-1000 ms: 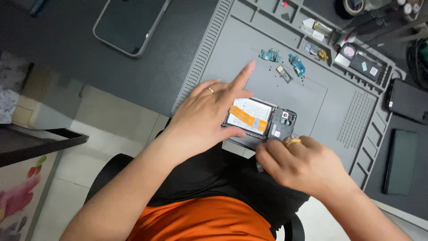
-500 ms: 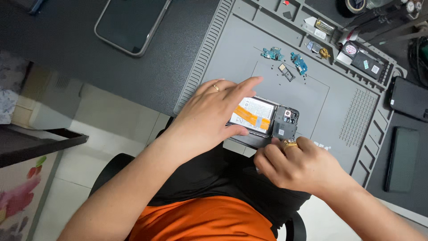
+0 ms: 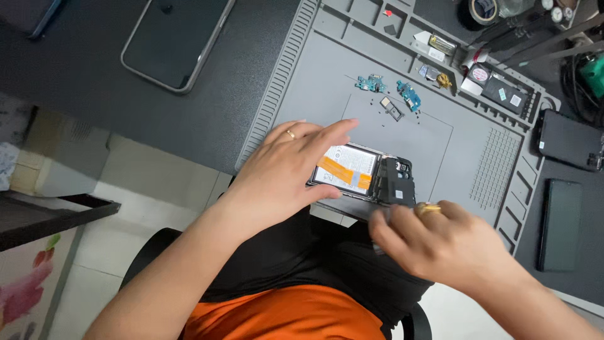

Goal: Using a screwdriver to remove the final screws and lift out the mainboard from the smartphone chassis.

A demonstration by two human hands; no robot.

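On the grey mat (image 3: 402,135), left hand (image 3: 283,170) steadies opened phone (image 3: 365,177).

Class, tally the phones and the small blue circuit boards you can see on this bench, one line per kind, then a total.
Opened phone under the hands: 1
Intact phones lying flat: 3
Small blue circuit boards: 2
Total: 6
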